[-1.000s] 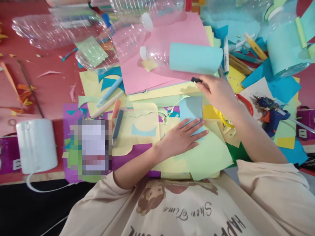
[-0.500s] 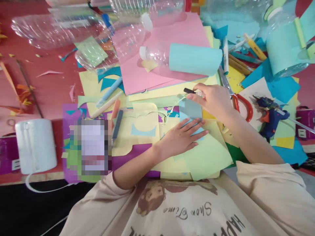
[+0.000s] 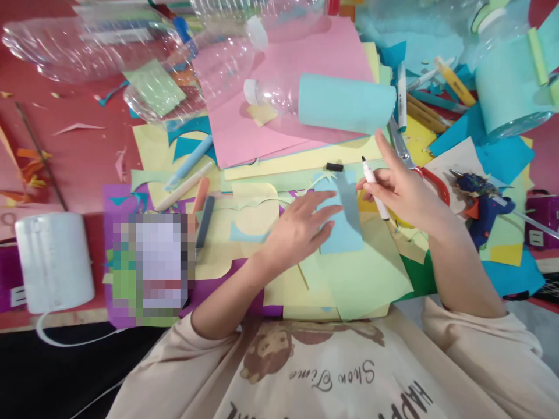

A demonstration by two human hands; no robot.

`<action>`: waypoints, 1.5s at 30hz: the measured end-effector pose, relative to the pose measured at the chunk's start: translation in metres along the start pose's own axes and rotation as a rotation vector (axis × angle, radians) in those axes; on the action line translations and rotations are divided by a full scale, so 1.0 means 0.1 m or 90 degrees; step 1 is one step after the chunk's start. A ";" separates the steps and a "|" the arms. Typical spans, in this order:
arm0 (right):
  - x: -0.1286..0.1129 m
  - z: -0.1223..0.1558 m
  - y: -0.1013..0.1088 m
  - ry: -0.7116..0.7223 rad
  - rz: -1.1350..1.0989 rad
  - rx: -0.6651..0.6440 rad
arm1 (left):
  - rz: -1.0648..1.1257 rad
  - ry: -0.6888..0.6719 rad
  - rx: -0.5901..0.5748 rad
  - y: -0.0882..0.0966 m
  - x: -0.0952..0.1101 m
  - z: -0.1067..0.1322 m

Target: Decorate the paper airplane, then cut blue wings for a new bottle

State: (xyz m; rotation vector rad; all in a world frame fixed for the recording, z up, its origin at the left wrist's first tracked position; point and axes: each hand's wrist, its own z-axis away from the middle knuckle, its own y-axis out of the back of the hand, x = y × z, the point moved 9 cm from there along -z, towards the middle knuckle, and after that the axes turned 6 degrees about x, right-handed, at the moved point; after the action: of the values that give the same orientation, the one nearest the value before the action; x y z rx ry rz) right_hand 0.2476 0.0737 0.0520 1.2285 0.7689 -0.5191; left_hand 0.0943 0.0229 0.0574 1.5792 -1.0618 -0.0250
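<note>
At a crowded craft table: gripping an uncapped white marker [image 3: 369, 174] in the right hand [image 3: 408, 198], with one finger stretched out, and pointing its dark tip away from the body with a slight lean to the left. Lying just left of the marker, long side running away from the body: light blue paper [image 3: 345, 227], overlapped along its left part by the loosely spread, seemingly unladen fingers of the nearer left hand [image 3: 292, 233]; contact impossible to tell. Lying crosswise by the paper's far edge: a black cap [image 3: 334, 167]. Close behind the right hand and partly hidden: red-handled scissors [image 3: 439, 186]. Farther off: a turquoise-wrapped bottle [image 3: 347, 103] and, rightward, a blue glue gun [image 3: 484, 215].
</note>
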 end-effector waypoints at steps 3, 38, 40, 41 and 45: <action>0.04 -0.01 -0.06 -0.022 -0.170 0.016 | -0.099 0.092 0.039 0.09 -0.26 -0.01; 0.16 -0.01 -0.19 -0.063 -0.265 0.041 | -0.054 -0.203 0.004 0.08 0.20 0.04; 0.16 -0.01 -0.19 -0.063 -0.261 0.039 | -0.023 -0.218 -0.025 0.03 0.29 0.05; 0.16 -0.01 -0.19 -0.063 -0.260 0.041 | -0.014 -0.219 -0.041 -0.01 0.31 0.06; 0.17 -0.01 -0.18 -0.064 -0.254 0.054 | -0.028 -0.227 -0.095 -0.14 0.33 0.08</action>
State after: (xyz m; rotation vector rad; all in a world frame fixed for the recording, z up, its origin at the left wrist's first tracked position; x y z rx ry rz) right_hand 0.2450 0.0707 0.0273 1.1194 0.9178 -0.9403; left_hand 0.1178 -0.0057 0.0606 1.4928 -1.2679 -0.4192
